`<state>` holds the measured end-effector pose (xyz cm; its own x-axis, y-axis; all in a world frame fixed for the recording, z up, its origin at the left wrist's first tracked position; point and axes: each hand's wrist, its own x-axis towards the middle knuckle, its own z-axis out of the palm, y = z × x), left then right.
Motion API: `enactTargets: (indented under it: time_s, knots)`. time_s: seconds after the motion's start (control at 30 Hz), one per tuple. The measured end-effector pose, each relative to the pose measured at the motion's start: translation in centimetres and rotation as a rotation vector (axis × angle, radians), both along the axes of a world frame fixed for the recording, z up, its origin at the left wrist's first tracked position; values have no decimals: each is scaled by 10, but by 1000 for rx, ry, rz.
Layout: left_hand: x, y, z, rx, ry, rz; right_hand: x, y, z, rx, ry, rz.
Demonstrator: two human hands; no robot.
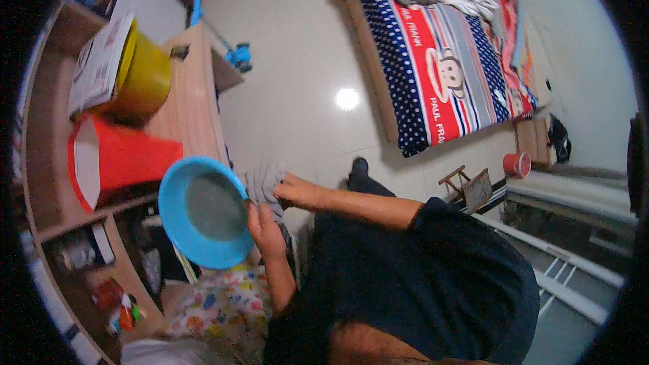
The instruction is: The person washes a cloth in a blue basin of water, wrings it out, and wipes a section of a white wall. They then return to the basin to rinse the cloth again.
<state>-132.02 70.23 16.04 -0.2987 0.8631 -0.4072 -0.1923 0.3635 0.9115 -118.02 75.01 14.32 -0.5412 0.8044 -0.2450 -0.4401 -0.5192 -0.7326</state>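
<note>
A damp-looking grey cloth (pixel 264 182) is bunched between my two hands, just beside the right rim of a light-blue plastic basin (pixel 175 228). My right hand (pixel 299 190) grips the cloth from the right, its fingers partly hidden in the folds. My left hand (pixel 266 228) holds the lower part of the cloth, close to the basin's rim. Cloudy greyish water (pixel 215 205) lies in the basin. What bears the basin from below is hidden.
A red container (pixel 137 154) and a yellow bucket (pixel 152 73) with papers stand on the wooden desk (pixel 190 83) at left. A bed (pixel 446 76) with clothes stands upper right. A small wooden stool (pixel 476 191) and a red bucket (pixel 517 165) are at right.
</note>
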Motion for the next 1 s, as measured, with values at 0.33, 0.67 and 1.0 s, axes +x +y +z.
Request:
enactTargets:
  time_s: [0.33, 0.67, 1.0]
  knots:
    - [176, -6, 31, 391, 381, -798, 149, -47, -6, -174, 244, -535]
    - [358, -50, 47, 600, 278, -1250, 353, -143, 29, -111, 310, -800]
    - [451, -54, 52, 849, 256, -1518, 434, -185, -17, -276, 410, -1332]
